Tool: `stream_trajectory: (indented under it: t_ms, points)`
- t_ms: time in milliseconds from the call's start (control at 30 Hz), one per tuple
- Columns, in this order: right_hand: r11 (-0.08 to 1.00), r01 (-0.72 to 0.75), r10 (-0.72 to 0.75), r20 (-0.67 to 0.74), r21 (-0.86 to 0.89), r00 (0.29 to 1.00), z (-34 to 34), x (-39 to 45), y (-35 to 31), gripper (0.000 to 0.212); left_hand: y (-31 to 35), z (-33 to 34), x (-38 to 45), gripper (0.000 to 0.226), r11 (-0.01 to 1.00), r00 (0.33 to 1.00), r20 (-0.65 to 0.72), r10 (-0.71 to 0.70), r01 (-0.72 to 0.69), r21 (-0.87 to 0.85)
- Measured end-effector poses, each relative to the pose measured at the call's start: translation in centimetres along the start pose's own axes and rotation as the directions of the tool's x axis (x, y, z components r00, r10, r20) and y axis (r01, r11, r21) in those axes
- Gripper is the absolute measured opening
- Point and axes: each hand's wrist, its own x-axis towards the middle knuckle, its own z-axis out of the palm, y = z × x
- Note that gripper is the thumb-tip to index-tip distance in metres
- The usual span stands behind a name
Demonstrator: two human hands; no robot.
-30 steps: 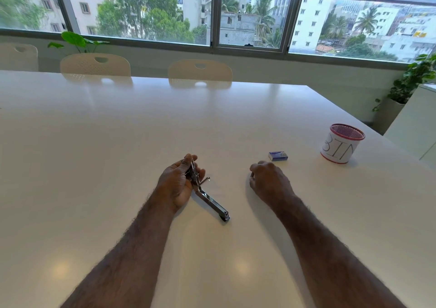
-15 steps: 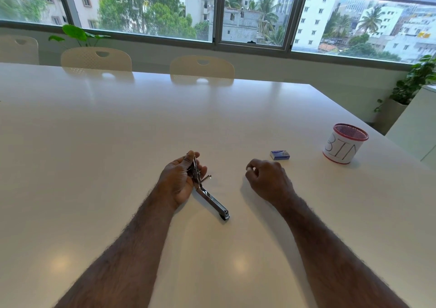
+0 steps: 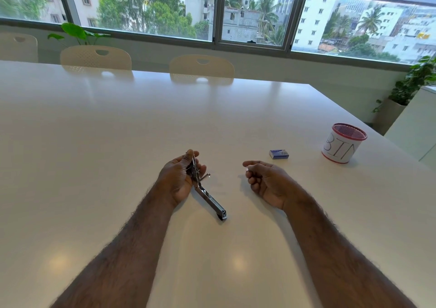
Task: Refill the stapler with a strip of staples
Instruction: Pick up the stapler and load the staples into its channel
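An opened metal stapler [image 3: 210, 198] rests on the white table [image 3: 118, 142], its staple channel stretching toward me and its top part swung up. My left hand [image 3: 180, 177] grips that raised top part. My right hand [image 3: 266, 182] is lifted off the table to the right of the stapler, palm turned partly up, fingers curled. A tiny pale thing shows pinched at its fingertips; whether it is a strip of staples is too small to tell. A small blue staple box [image 3: 279, 154] lies beyond the right hand.
A white cup with a red mesh rim, lettered "BIN" [image 3: 342, 146], stands at the right near the table edge. Cream chairs [image 3: 201, 68] line the far side under the windows. A potted plant [image 3: 410, 88] stands right of the table.
My right hand has risen off the table and rolled palm-up, its fingertips now toward the stapler. My left hand and the stapler have stayed in place.
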Motion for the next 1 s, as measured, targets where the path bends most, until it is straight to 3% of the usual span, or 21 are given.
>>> stream_trajectory:
  t_ms: [167,367,600,800,1000]
  points:
    - [1.000,0.018,-0.018,0.049,0.003,0.999,0.3,-0.1,0.1,0.022,0.0,0.0,-0.1,0.024,0.999,1.000,0.008,-0.020,0.021,-0.043]
    - [0.957,0.198,-0.190,0.060,-0.213,0.980,1.7,-0.1,0.4,0.027,-0.3,0.9,-0.6,0.024,0.996,0.998,0.030,-0.062,0.064,-0.055]
    - [0.942,0.259,-0.245,0.088,-0.212,0.965,4.1,-0.7,0.5,0.024,-0.6,1.9,-1.6,0.025,0.989,0.989,0.059,-0.139,0.141,-0.039]
    - [0.854,0.404,-0.384,0.125,-0.328,0.915,5.4,-1.6,0.5,0.029,-0.6,2.3,-2.0,0.028,0.981,0.979,0.074,-0.189,0.191,-0.028]
    - [0.810,0.454,-0.413,0.189,-0.371,0.891,5.9,-1.9,0.8,0.027,-0.7,2.3,-2.1,0.024,0.971,0.970,0.059,-0.237,0.237,0.017]
